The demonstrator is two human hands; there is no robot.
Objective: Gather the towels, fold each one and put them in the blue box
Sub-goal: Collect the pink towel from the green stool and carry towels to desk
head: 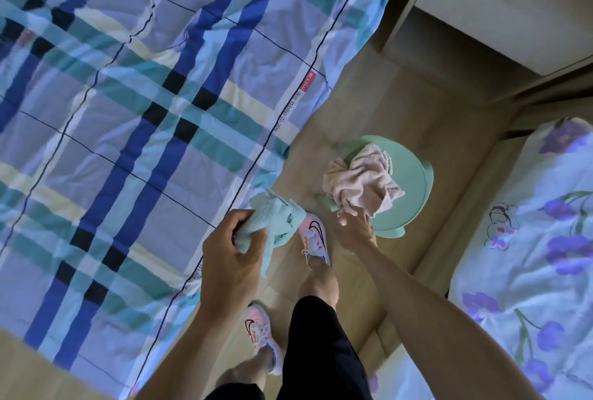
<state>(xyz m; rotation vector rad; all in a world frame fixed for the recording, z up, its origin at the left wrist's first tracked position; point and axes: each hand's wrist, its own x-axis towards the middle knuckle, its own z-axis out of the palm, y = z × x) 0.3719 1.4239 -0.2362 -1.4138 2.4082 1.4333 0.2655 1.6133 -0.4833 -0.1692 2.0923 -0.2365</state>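
My left hand [229, 250] is closed around a crumpled light teal towel [277, 223], held above the floor beside the bed. My right hand [353, 228] reaches down to a crumpled pale pink towel [362, 180] and pinches its lower edge with the fingertips. That pink towel lies bunched on a round mint-green stool [414, 194]. No blue box is in view.
A bed with a blue, teal and white plaid cover [128, 111] fills the left side. A floral cover [539, 255] lies at the right. Between them runs a narrow strip of wooden floor [369, 104] with my legs and pink-white sneakers [314, 236]. A cabinet [500, 2] stands at the top right.
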